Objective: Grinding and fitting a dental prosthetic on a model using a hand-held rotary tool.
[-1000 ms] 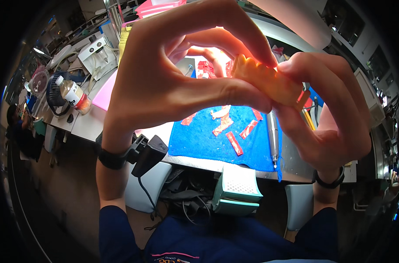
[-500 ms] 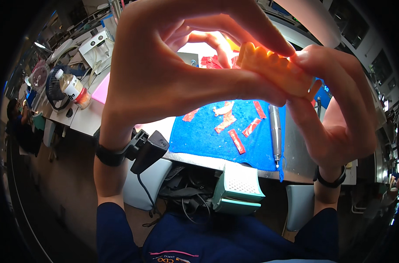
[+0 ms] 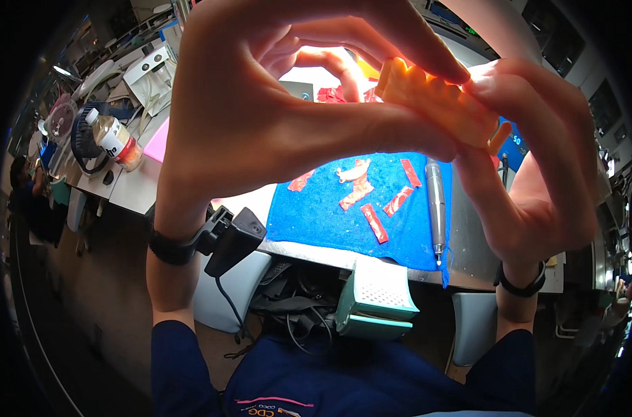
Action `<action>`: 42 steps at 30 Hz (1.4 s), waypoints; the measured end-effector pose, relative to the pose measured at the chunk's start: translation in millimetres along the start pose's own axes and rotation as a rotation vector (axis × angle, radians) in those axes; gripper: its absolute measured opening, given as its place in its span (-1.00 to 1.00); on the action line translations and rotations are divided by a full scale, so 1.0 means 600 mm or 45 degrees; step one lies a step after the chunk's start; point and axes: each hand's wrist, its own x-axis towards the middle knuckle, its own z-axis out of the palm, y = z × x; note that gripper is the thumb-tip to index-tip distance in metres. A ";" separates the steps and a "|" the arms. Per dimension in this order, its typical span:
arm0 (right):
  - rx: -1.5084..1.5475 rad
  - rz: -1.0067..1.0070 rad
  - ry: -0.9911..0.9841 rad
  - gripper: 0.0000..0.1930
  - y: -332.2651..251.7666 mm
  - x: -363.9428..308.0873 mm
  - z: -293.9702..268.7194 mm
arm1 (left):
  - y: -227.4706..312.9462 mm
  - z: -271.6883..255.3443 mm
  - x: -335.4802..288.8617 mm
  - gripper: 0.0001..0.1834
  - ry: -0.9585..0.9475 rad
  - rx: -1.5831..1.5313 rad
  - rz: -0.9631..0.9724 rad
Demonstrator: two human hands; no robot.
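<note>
Raised above the table, an orange-yellow dental model (image 3: 437, 104) with a row of teeth sits between both my hands. My left hand (image 3: 281, 104) pinches it, thumb along the near side and index finger over the far side. At its right end, my right hand (image 3: 538, 139) grips it with thumb and index finger. Light from behind makes the model glow. Below lies a blue cloth (image 3: 316, 215) with several red strips (image 3: 374, 223) and a pale, curved scrap (image 3: 355, 175). A grey rotary handpiece (image 3: 436, 208) rests along the cloth's right side. Fingers cover part of the model.
A mint-green box with a perforated top (image 3: 378, 295) juts out at the table's near edge. Farther left stand a plastic bottle (image 3: 114, 139), a pink object (image 3: 157, 142) and a white device (image 3: 151, 78). A blue unit with a lit display (image 3: 514, 146) is behind my right hand.
The dental model and my right fingers have risen slightly, and the model has tilted a little. Both hands keep their hold on it.
</note>
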 end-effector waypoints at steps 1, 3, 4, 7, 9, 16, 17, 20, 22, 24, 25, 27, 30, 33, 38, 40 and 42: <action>0.000 -0.002 -0.004 -0.58 0.000 0.001 0.000 | 0.001 0.000 0.000 -0.61 0.001 0.013 -0.002; -0.005 0.007 -0.006 -0.58 -0.002 0.002 0.000 | 0.009 -0.005 0.003 -0.61 -0.035 0.041 -0.005; -0.010 0.015 -0.006 -0.58 -0.003 0.002 0.000 | 0.010 -0.006 0.003 -0.60 -0.044 0.042 -0.006; -0.023 0.029 -0.008 -0.58 -0.005 0.002 -0.002 | 0.003 -0.004 0.004 -0.60 -0.045 0.040 0.007; -0.003 0.016 0.001 -0.58 -0.001 -0.001 0.000 | 0.013 -0.007 0.008 -0.60 -0.083 0.127 0.011; -0.010 -0.018 -0.019 -0.58 0.000 0.003 -0.002 | 0.002 0.001 -0.007 -0.61 0.029 0.012 -0.082; -0.010 -0.023 -0.020 -0.58 0.000 0.004 -0.002 | 0.004 0.000 -0.007 -0.61 0.024 0.005 -0.093; -0.014 -0.012 -0.026 -0.59 -0.002 0.004 0.000 | 0.013 -0.007 0.002 -0.60 -0.063 0.118 -0.081; -0.021 -0.009 -0.017 -0.59 -0.003 0.005 0.000 | 0.015 -0.007 0.002 -0.60 -0.061 0.137 -0.068; -0.017 -0.008 -0.006 -0.59 -0.004 0.006 0.003 | 0.003 -0.002 -0.005 -0.60 0.002 0.073 -0.060; -0.016 -0.012 -0.007 -0.59 -0.003 0.006 0.003 | 0.000 -0.002 -0.006 -0.60 0.021 0.059 -0.054; -0.019 -0.020 -0.016 -0.59 -0.001 0.006 0.001 | 0.004 -0.005 -0.004 -0.60 -0.021 0.142 -0.057; -0.018 -0.023 -0.023 -0.60 0.000 0.005 0.002 | 0.030 -0.009 0.007 -0.60 -0.128 0.343 -0.100; -0.045 0.007 -0.022 -0.60 -0.007 0.006 0.002 | 0.024 -0.010 0.005 -0.61 -0.119 0.320 -0.062; -0.026 0.003 -0.002 -0.59 -0.005 0.006 0.003 | 0.015 -0.004 -0.001 -0.61 -0.023 0.153 -0.136; -0.018 0.004 0.003 -0.59 -0.004 0.006 0.005 | 0.013 -0.006 -0.001 -0.61 -0.015 0.133 -0.123; -0.017 0.002 0.000 -0.60 -0.005 0.006 0.004 | 0.017 -0.008 0.003 -0.61 -0.055 0.214 -0.071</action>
